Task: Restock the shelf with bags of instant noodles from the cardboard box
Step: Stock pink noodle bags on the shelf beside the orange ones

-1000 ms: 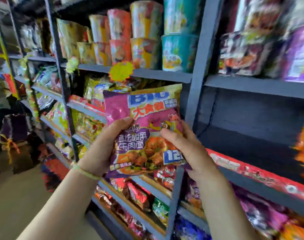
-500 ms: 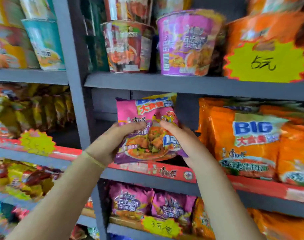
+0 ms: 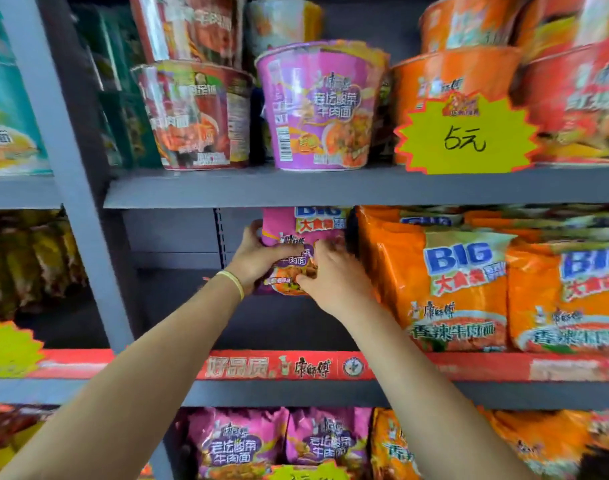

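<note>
- Now deeper: 0.5 s ago I held the purple noodle bag (image 3: 298, 233) at the shelf (image 3: 331, 393) edge; it's well inside, beside the orange bags (image 3: 459, 289).
- Both my left hand (image 3: 258, 258) and right hand (image 3: 331, 275) fingers clutch it.
- Placement nearly done; release next, I'd guess.

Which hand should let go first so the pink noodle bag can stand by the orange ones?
Probably the right hand. It sits between the pink bag and the orange bags, blocking that gap. The left hand grips the bag's open side and could slide it over.
</note>
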`<state>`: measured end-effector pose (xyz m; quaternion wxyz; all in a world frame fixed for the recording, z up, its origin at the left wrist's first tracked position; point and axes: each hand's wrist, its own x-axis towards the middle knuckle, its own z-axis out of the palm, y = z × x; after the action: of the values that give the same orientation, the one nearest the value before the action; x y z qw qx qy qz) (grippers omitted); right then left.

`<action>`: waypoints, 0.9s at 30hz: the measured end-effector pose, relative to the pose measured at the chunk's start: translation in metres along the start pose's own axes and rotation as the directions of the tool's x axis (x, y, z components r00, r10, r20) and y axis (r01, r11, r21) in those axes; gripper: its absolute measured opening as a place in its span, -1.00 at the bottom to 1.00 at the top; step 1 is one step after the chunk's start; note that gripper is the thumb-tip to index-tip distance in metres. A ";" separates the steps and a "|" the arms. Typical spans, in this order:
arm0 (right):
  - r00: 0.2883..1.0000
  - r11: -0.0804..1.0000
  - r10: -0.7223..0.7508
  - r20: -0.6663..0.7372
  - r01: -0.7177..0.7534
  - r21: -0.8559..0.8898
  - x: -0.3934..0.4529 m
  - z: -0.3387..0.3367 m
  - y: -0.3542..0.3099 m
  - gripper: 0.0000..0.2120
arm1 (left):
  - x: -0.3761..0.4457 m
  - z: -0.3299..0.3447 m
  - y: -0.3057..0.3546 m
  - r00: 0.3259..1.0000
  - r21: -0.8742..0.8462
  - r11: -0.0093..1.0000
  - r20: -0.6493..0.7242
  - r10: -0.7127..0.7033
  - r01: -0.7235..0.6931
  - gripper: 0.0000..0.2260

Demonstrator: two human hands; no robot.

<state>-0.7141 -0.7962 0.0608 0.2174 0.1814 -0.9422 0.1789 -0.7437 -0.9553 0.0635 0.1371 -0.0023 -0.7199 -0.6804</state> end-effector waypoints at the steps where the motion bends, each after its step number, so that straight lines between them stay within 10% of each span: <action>1: 0.999 0.999 -0.001 0.046 -0.001 0.040 0.003 0.004 0.001 -0.67 | 0.004 -0.001 -0.004 0.999 0.047 0.999 0.043 0.024 -0.026 -0.19; 6: 0.958 0.998 0.024 0.287 -0.041 0.056 0.011 0.016 0.006 -0.81 | 0.026 -0.017 -0.012 0.966 0.302 0.952 0.256 -0.039 -0.042 0.00; 12: 0.861 0.996 0.036 0.508 0.009 -0.086 0.022 0.017 -0.002 -0.43 | 0.038 -0.015 -0.010 0.955 0.554 0.826 0.288 -0.076 -0.101 -0.47; 27: 0.876 0.971 0.207 0.436 -0.130 -0.200 0.033 0.041 0.012 -0.38 | 0.049 0.020 -0.024 0.976 0.282 0.958 0.194 -0.101 0.043 -0.68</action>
<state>-0.7605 -0.8114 0.0390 -0.0106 0.1165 -0.9906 0.0713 -0.7991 -0.9464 0.0492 0.0355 -0.0274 -0.8177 -0.5739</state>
